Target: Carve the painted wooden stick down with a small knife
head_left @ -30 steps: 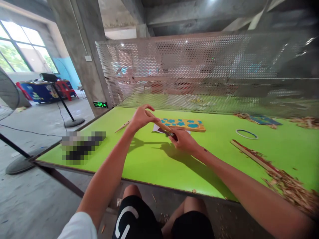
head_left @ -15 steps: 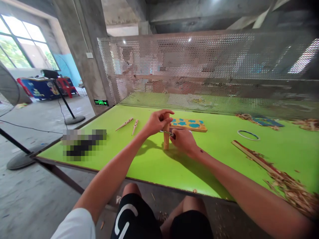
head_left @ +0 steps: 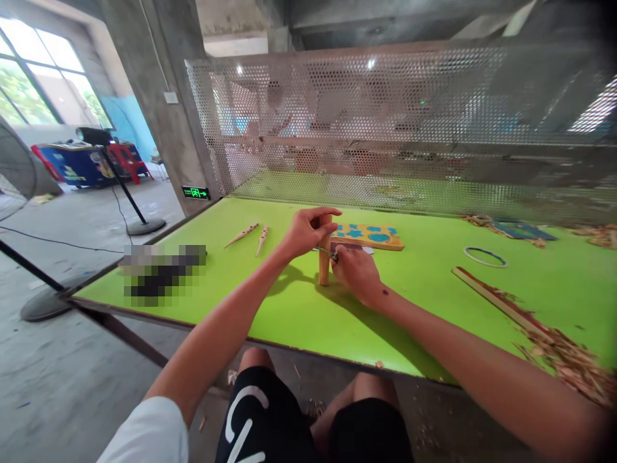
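Note:
A short wooden stick (head_left: 324, 267) stands upright on the green table (head_left: 294, 318). My left hand (head_left: 308, 231) grips its upper part, with the thumb and fingers around it. In my right hand (head_left: 355, 269) is a small metal-bladed carving knife (head_left: 332, 255), its blade lying across the stick just below my left fingers. The knife's handle is hidden in my closed fist. Behind my hands lies a yellow board (head_left: 385, 242) with blue patches. Two slim carved wooden pieces (head_left: 261, 240) rest to the left.
To the right are a ring (head_left: 484, 256), a long wooden strip (head_left: 496, 297) and a pile of shavings (head_left: 573, 360). A perforated metal screen (head_left: 385, 128) rises along the table's far edge. Blurred-out items (head_left: 161, 273) sit at the left end, near a stand fan's pole (head_left: 123, 190).
My head view has shifted slightly. Both hands keep their hold on the stick and the knife, and the blade sits at nearly the same place on the wood.

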A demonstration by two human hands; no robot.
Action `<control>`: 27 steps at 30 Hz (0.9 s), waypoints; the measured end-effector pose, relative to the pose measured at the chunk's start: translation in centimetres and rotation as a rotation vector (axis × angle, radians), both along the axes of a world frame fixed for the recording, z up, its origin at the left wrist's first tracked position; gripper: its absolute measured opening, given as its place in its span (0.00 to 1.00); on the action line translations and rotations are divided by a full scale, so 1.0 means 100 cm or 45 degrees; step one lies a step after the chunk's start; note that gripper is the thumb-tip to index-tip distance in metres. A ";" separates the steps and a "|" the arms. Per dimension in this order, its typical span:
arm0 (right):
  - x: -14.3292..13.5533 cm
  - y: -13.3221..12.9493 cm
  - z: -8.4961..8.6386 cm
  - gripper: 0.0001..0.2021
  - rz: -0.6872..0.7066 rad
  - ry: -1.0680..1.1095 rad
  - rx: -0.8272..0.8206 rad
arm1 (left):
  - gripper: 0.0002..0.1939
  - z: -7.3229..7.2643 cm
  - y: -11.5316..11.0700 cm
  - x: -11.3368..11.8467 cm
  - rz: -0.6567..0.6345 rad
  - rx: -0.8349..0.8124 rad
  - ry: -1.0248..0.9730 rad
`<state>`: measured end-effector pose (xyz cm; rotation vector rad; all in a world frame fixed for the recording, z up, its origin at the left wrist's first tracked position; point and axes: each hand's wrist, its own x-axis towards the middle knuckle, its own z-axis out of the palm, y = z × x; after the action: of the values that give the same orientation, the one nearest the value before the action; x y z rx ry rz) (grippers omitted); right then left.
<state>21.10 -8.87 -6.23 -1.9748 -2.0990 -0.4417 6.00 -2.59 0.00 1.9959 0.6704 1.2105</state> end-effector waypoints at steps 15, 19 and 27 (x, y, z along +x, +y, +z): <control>0.008 -0.005 -0.019 0.11 -0.033 -0.036 -0.089 | 0.15 0.003 -0.004 0.003 -0.009 -0.012 0.003; 0.009 -0.008 -0.018 0.12 -0.014 -0.059 -0.119 | 0.15 0.003 -0.003 0.000 -0.030 -0.021 0.004; 0.010 -0.012 -0.012 0.10 0.102 -0.158 -0.199 | 0.18 0.001 0.010 -0.011 -0.095 -0.140 -0.052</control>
<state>22.09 -10.09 -7.38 -1.9834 -2.3460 -0.4066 4.90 -1.61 0.07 1.8840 0.6229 1.1430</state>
